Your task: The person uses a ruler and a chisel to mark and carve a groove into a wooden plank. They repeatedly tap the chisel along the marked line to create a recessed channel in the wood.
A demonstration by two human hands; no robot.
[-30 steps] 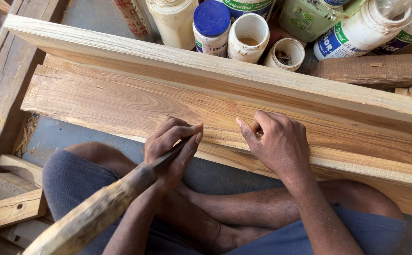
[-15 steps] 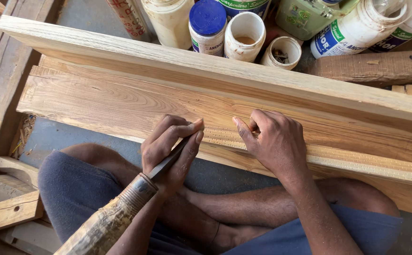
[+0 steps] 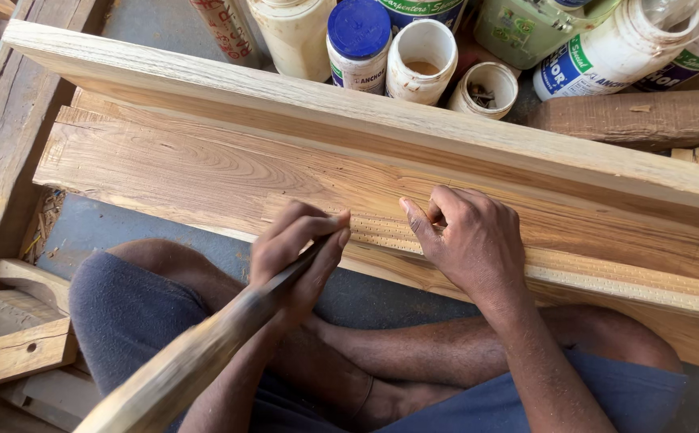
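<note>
Two hands: both at the near edge of a long wooden board [image 3: 205,172], above the person's crossed legs [image 3: 413,353].
Left hand [image 3: 297,261]: clenched around a chisel [image 3: 197,361], fingers curled over the dark metal shank, thumb and forefinger pinched near the tip.
Chisel: pale, worn wooden handle running down and left toward the camera, blurred and cut off by the bottom edge; the cutting tip is hidden under the fingertips, so where it meets the wood cannot be made out.
Right hand [image 3: 470,244]: pressed palm-down on the board, fingers bent, thumb pointing left toward the chisel tip; it grasps nothing, only bears on the wood.
Carved strip [image 3: 377,231]: a narrow band of small repeated notches along the board's near edge, showing between the two hands and again to the right of the right wrist; the stretch under the right hand is hidden.
Board: honey-brown, strong wavy grain, lying across the view from upper left to lower right, its right end cut off by the frame.
Upright plank [image 3: 365,120]: paler, standing on edge just behind the board, hiding the bases of what lies beyond.
Containers: a blue-lidded jar [image 3: 357,40], an open white tub [image 3: 421,60], a smaller open tub [image 3: 486,88] and a white bottle [image 3: 606,52] lying tilted, tops mostly cut off by the upper edge.
Left side: wood offcuts [image 3: 16,353] beside the knee.
</note>
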